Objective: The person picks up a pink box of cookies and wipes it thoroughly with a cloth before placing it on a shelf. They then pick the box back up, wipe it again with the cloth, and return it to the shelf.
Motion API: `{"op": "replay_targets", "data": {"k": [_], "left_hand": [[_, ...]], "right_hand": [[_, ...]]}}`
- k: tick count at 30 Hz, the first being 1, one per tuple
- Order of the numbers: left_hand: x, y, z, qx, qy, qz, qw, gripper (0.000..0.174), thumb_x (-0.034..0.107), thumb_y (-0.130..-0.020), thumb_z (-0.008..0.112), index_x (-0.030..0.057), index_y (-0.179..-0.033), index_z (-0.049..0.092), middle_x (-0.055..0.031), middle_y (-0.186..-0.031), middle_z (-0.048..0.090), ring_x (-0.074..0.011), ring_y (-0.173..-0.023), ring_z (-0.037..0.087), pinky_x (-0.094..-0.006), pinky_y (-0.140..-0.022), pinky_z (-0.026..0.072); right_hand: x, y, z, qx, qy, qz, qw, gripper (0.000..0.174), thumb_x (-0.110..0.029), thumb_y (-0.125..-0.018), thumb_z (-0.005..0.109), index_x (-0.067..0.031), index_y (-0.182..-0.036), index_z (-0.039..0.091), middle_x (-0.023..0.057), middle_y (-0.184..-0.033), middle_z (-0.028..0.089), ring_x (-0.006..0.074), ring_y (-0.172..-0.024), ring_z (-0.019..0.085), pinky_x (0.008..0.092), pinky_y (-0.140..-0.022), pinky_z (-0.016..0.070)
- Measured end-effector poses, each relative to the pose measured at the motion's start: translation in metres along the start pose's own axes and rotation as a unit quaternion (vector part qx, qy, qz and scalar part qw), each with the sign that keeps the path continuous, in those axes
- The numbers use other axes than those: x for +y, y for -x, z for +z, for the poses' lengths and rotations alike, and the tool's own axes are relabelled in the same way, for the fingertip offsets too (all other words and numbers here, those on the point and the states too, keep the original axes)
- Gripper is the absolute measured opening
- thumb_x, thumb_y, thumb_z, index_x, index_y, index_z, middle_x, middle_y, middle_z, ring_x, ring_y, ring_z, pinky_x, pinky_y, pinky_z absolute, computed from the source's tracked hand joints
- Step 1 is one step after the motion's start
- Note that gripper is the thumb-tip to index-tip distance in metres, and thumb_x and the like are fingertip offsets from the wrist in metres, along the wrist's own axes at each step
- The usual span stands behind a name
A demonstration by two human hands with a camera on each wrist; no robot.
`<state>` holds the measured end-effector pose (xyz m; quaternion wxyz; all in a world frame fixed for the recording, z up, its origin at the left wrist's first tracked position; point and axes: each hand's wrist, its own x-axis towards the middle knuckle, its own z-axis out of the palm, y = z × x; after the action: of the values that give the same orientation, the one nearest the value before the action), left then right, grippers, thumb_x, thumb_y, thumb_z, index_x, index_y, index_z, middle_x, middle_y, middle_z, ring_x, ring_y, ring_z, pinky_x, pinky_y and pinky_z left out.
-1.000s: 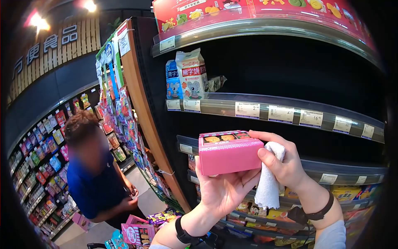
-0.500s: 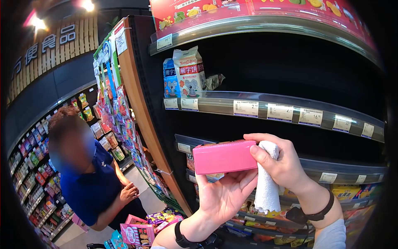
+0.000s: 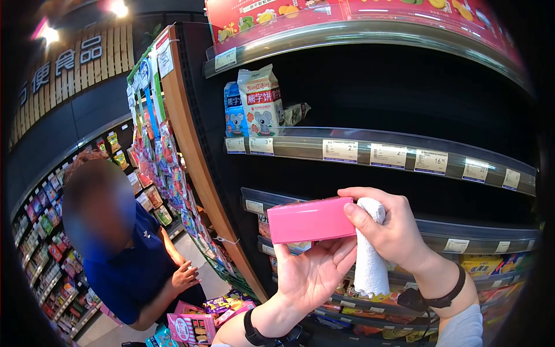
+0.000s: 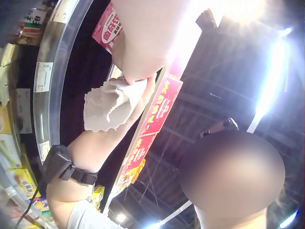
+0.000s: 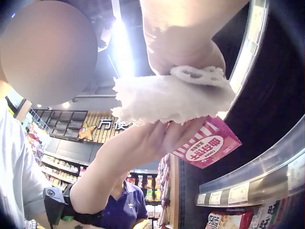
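A pink cookie box (image 3: 312,221) is held up before the shelves, its plain pink side facing me in the head view. My left hand (image 3: 309,274) holds it from below, palm upward, with the fingers partly hidden behind the box. At the box's right end, my right hand (image 3: 393,228) has its thumb on the pink side and its index finger along the top edge. That same hand grips a white cloth (image 3: 371,260), which hangs down from it. In the right wrist view, the box's striped, printed face (image 5: 209,148) shows beyond the cloth.
Bagged biscuits (image 3: 260,104) stand at the left of the shelf (image 3: 300,144) behind my hands. A person in a blue shirt (image 3: 127,272) stands at left, near pink boxes and snack packs (image 3: 193,327). Hanging packets (image 3: 167,150) line the shelf's end.
The box has tipped so its pictured top has nearly gone from view, and it sits slightly further left. Both hands keep their hold. The person at left appears further left, hands raised together.
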<state>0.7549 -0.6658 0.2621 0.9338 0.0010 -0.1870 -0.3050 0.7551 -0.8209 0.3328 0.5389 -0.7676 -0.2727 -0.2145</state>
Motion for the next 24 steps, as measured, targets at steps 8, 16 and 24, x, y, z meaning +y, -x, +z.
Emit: {"op": "replay_targets", "data": {"k": [8,16,24], "left_hand": [[0.0018,0.0021,-0.0036,-0.018,0.014,-0.009,1.0,0.099,0.077,-0.081,0.033,-0.0045,-0.136,0.025,-0.018,-0.142,0.032,-0.0297,-0.137,0.026,-0.0442,-0.115,0.0203],[0.0001,0.0032,-0.0058,-0.045,0.056,-0.017,0.997,0.102,0.079,-0.08,0.029,-0.0039,-0.14,0.019,-0.0252,-0.14,0.031,-0.0354,-0.134,0.032,-0.0456,-0.113,0.0254],[-0.002,0.006,-0.0005,0.023,0.023,-0.011,0.999,0.103,0.079,-0.08,0.026,-0.0048,-0.139,0.018,-0.0244,-0.14,0.031,-0.0356,-0.134,0.031,-0.0461,-0.113,0.0256]], "right_hand": [[-0.0065,0.0003,0.0022,0.007,0.024,-0.015,1.0,0.034,-0.023,-0.086,0.065,0.0042,-0.106,0.064,0.0175,-0.085,0.068,0.0198,-0.074,0.067,0.0288,-0.065,0.0522],[-0.0074,0.0005,0.0052,0.019,0.04,-0.029,0.999,0.033,-0.023,-0.086,0.065,0.005,-0.103,0.065,0.0176,-0.078,0.068,0.018,-0.068,0.067,0.0269,-0.059,0.0516],[-0.007,0.0011,0.0075,0.023,0.05,-0.009,0.998,0.032,-0.024,-0.086,0.066,0.0048,-0.101,0.065,0.0166,-0.074,0.068,0.0174,-0.064,0.067,0.0265,-0.057,0.0513]]}}
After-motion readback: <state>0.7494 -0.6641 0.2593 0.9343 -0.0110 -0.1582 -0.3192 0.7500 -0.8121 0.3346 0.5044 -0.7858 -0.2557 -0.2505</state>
